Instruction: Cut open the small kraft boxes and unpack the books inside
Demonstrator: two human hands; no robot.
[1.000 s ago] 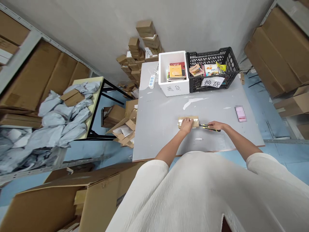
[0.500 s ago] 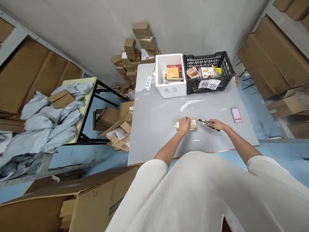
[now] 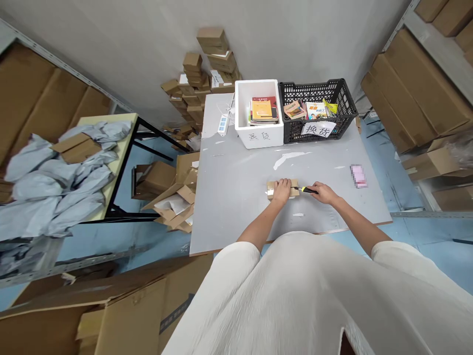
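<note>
A small brown cardboard box [image 3: 294, 182] with shiny tape lies flat on the grey table [image 3: 236, 197]. My left hand [image 3: 281, 190] presses down on its top and grips it, with the fingers close together. In my right hand [image 3: 322, 192] is a black and yellow box cutter [image 3: 307, 190], its handle held in closed fingers. The cutter's blade end reaches the right part of the box top, just beside my left hand. How deep the tip sits I cannot tell.
At the table's back stand a white foam box [image 3: 258, 138] and a black crate [image 3: 318, 135], both with books. A power strip [image 3: 222, 125] lies left, a blurred pink item [image 3: 358, 176] right. Grey parcels [image 3: 70, 182] cover a side table; opened cartons [image 3: 177, 197] stand on the floor.
My right hand has moved left, bringing the box cutter from beside the box onto its top. My left hand stays on the box. The view has shifted slightly.
</note>
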